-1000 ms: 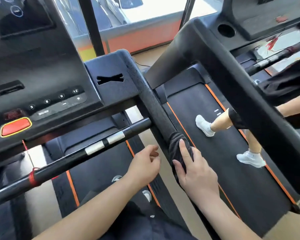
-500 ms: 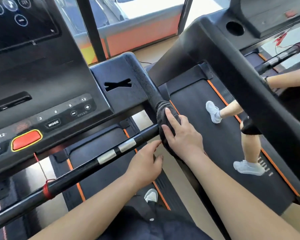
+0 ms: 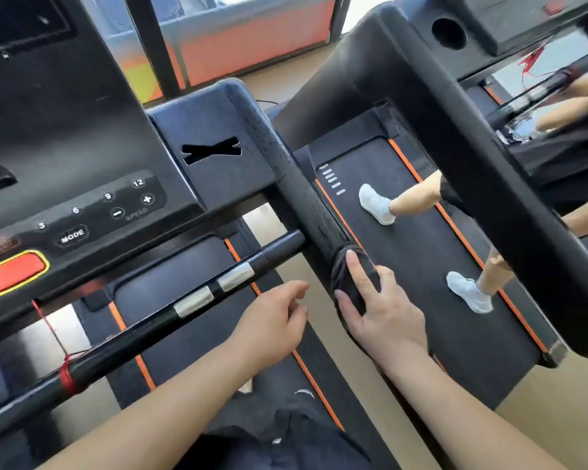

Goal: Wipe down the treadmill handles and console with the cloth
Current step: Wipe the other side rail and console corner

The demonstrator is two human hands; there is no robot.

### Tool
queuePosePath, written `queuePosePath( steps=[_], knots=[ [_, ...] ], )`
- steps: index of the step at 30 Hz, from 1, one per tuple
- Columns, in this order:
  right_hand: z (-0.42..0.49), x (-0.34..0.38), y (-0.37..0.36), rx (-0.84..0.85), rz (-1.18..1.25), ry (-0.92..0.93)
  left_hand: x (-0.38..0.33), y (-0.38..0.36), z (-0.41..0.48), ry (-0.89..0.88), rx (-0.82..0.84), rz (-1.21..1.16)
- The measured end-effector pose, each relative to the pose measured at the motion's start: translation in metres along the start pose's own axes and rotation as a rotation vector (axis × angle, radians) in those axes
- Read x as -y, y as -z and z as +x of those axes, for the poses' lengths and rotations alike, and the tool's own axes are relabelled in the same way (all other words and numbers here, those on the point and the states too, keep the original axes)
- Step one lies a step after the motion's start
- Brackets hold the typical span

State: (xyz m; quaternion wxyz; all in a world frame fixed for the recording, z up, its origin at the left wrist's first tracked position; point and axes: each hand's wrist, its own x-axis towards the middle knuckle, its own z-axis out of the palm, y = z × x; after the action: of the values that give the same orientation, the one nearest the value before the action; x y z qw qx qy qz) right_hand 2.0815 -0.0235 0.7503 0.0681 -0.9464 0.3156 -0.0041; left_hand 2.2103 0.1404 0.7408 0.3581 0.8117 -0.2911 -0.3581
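While the right hand [image 3: 384, 310] presses a dark cloth [image 3: 348, 283] around the padded side handle [image 3: 306, 201] of the treadmill, its fingers lie spread over the fabric, index finger pointing up the bar and thumb tucked against the near edge, so the cloth is clamped between palm and foam, not pinched. The cloth sits bunched on the lower stretch of that handle, just below where the front crossbar [image 3: 170, 310] meets it. The left hand [image 3: 275, 320] hovers beside the handle with its fingers loosely curled and apart, holding nothing and touching neither bar nor cloth as far as can be seen. My judgement is that the side handle is mid-wipe, with the crossbar, its two metal sensor plates [image 3: 214, 288] and the console [image 3: 75, 184] yet to be covered. The chief risk is the cloth slipping: it is only held by flat pressure, and the handle's surface looks rough and pitted, so a drag could roll the fabric out from under the palm and drop it toward the belt [image 3: 190, 337] below. Whether the cloth wraps fully round the bar is hard to tell, since its far side is hidden. A later pass over the console could also press the red stop button [image 3: 12, 273] or the speed keys [image 3: 133, 205].
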Motion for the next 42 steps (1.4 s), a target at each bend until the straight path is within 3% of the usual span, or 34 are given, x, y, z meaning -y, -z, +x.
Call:
queuePosePath(
  steps=[8, 13, 18, 27, 33, 35, 37, 39, 42],
  knots=[
    [0.049, 0.019, 0.004, 0.078, 0.099, 0.053, -0.008, -0.035, -0.036, 0.045, -0.120, 0.007],
    [-0.041, -0.055, 0.007, 0.126, 0.192, 0.105, -0.022, -0.095, -0.060, 0.072, -0.177, -0.070],
    [-0.135, -0.111, 0.001, 0.062, 0.102, 0.138, -0.034, -0.150, -0.082, 0.063, -0.195, -0.115],
    [-0.062, -0.065, 0.001, 0.103, 0.141, 0.103, -0.040, -0.168, -0.125, 0.090, -0.273, -0.081],
    [-0.132, -0.109, 0.000, 0.043, 0.104, 0.170, -0.056, -0.186, -0.133, -0.150, -0.410, 0.161],
    [-0.150, -0.129, 0.004, 0.107, 0.253, 0.178, -0.072, -0.205, -0.125, -0.306, -0.422, 0.228],
    [-0.154, -0.144, 0.018, 0.209, 0.666, 0.103, -0.089, -0.224, -0.110, -0.511, -0.356, 0.313],
    [-0.155, -0.162, 0.032, 0.138, 0.955, -0.097, -0.100, -0.232, -0.090, -0.599, -0.207, 0.437],
    [-0.167, -0.197, 0.039, -0.068, 0.902, -0.373, -0.108, -0.226, -0.055, -0.586, -0.118, 0.720]
  ],
)
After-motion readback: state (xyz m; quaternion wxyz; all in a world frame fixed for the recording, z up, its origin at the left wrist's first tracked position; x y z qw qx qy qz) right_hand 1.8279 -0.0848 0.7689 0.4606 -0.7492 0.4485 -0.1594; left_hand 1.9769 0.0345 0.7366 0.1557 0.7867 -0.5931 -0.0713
